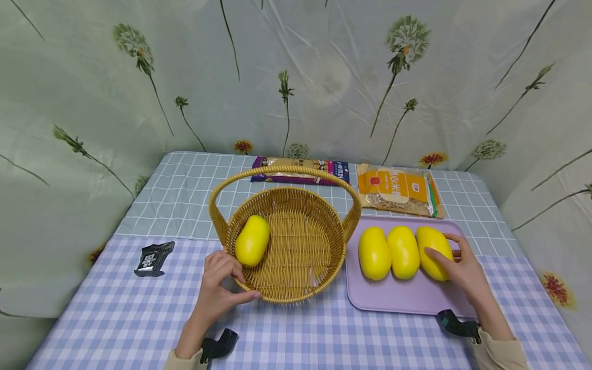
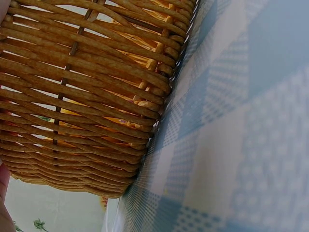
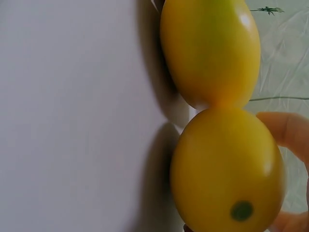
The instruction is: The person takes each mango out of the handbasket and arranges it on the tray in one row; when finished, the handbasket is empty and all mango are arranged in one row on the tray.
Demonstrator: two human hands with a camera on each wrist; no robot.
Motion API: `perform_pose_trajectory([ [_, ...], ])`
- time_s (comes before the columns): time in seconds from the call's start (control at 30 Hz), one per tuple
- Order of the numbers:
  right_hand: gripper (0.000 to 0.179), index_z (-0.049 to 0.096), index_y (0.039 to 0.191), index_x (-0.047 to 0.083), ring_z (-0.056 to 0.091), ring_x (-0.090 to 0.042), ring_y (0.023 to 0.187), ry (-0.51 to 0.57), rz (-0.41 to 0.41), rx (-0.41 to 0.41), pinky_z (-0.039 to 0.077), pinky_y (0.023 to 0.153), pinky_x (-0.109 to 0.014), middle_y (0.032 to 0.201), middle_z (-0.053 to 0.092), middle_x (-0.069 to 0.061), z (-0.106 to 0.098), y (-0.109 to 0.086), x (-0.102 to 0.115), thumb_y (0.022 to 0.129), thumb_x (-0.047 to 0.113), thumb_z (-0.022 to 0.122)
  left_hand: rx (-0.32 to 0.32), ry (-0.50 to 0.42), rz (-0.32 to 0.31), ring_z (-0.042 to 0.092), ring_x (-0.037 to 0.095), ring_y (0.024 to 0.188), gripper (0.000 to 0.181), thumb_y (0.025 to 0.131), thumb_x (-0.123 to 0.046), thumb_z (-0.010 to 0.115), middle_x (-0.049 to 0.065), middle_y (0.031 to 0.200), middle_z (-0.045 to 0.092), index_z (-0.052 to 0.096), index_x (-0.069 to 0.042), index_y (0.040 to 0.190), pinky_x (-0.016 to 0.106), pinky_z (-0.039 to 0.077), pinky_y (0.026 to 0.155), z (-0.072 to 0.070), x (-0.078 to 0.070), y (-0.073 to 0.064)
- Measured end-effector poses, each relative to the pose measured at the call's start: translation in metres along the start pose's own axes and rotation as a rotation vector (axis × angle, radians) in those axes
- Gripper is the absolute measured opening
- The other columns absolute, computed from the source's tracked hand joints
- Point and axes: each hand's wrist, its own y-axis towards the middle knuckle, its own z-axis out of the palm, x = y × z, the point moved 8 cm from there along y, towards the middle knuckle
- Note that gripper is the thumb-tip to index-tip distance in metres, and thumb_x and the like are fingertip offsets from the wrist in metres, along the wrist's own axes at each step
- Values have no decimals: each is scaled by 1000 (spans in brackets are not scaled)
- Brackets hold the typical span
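A round wicker basket (image 1: 296, 241) with a tall arched handle stands mid-table, with one yellow mango (image 1: 252, 241) lying inside at its left. My left hand (image 1: 224, 280) grips the basket's front-left rim, thumb outside along the front. The left wrist view shows the woven side (image 2: 82, 101) close up. On the lilac tray (image 1: 393, 300) lie three mangoes in a row: a left one (image 1: 374, 253), a middle one (image 1: 403, 252) and a right one (image 1: 433, 252). My right hand (image 1: 464, 264) holds the right mango (image 3: 227, 169) between thumb and fingers; it touches its neighbour (image 3: 212, 53).
Behind the basket lies a purple food packet (image 1: 300, 169); an orange-labelled packet (image 1: 400, 190) lies behind the tray. A small black wrapper (image 1: 154, 259) is on the checked cloth (image 1: 115, 308) at left. A flowered curtain (image 1: 324, 92) hangs along the back.
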Motion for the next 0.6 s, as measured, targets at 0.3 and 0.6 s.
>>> perform_pose_trajectory([
  [0.3, 90, 14, 147, -1, 37, -46, 103, -20, -2, 33, 39, 75, -46, 124, 33, -34, 1, -2, 1, 89, 58, 52, -4, -3, 1, 44, 16, 73, 46, 74, -47, 77, -1, 68, 52, 50, -10, 66, 35, 24, 89, 0, 0, -3],
  [0.6, 92, 15, 144, -6, 36, -48, 106, -66, -13, 35, 40, 78, -51, 127, 31, -36, 0, 1, 1, 89, 59, 52, 10, 13, 4, 44, 17, 73, 47, 76, -49, 75, -2, 68, 51, 50, -11, 66, 35, 24, 88, 1, -3, 2],
])
